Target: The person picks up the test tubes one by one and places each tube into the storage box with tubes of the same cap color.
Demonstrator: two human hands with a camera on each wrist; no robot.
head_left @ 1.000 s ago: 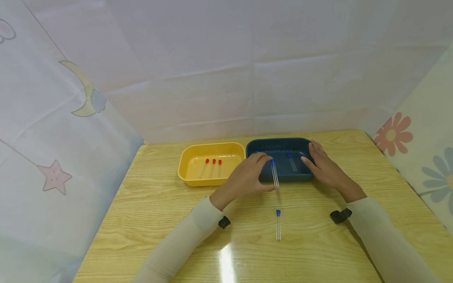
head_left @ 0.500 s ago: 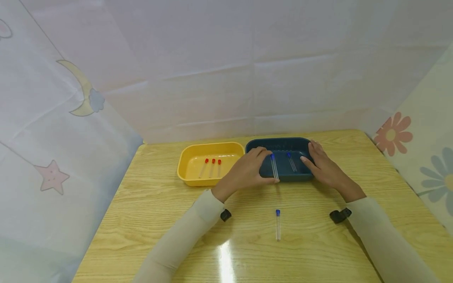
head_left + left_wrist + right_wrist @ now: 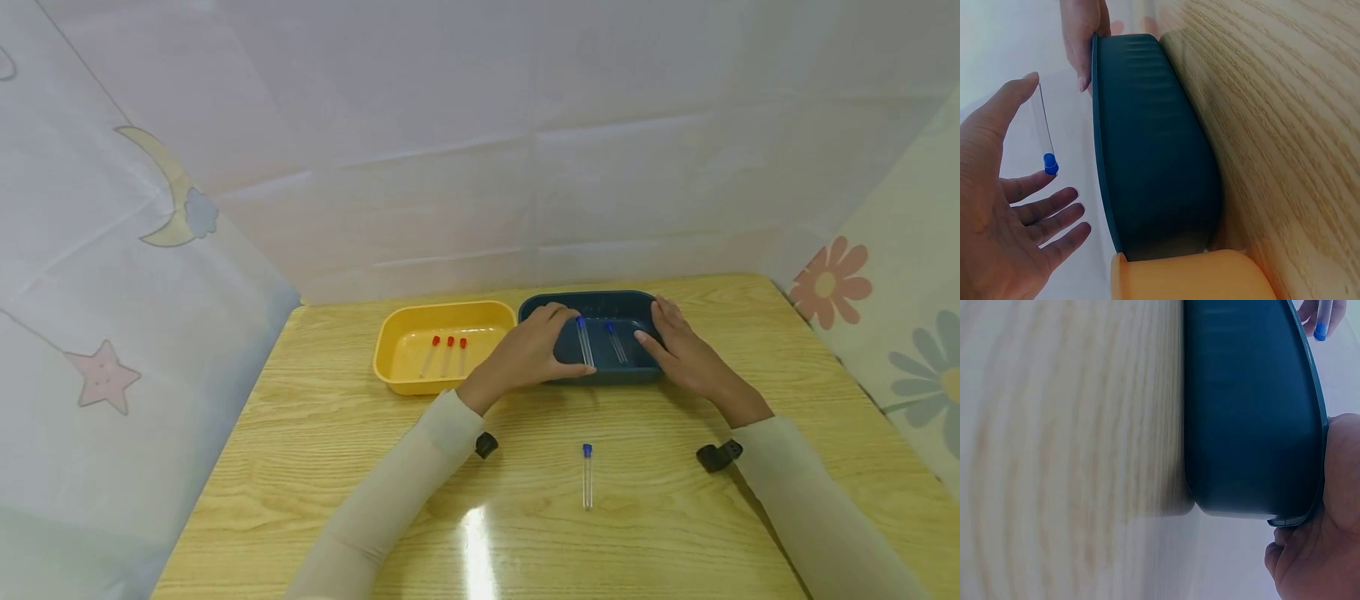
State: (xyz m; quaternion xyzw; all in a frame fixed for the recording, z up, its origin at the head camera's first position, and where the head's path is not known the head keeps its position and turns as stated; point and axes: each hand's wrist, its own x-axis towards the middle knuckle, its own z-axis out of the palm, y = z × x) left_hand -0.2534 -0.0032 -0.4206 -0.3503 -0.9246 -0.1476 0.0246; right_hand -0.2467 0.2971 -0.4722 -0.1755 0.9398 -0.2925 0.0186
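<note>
My left hand (image 3: 527, 354) pinches a blue-capped test tube (image 3: 585, 343) by its two ends, between thumb and index finger. The tube hangs above the dark blue tray (image 3: 618, 378), its capped end toward the back. In the left wrist view the other fingers spread loosely below the blue cap (image 3: 1050, 164). My right hand (image 3: 692, 360) holds the tray's right end, with the rim between thumb and fingers. Another blue-capped test tube (image 3: 617, 343) lies inside this tray. A further blue-capped test tube (image 3: 587, 477) lies on the table in front.
A yellow tray (image 3: 420, 387) stands against the blue tray's left side. Three red-capped test tubes (image 3: 446, 358) lie in it. The wooden table (image 3: 337, 467) ends at a cloth backdrop (image 3: 420, 192) behind the trays.
My left hand has carried the pinched test tube slightly back, from the tray's front rim to over its inside. The right hand stays on the tray's end.
</note>
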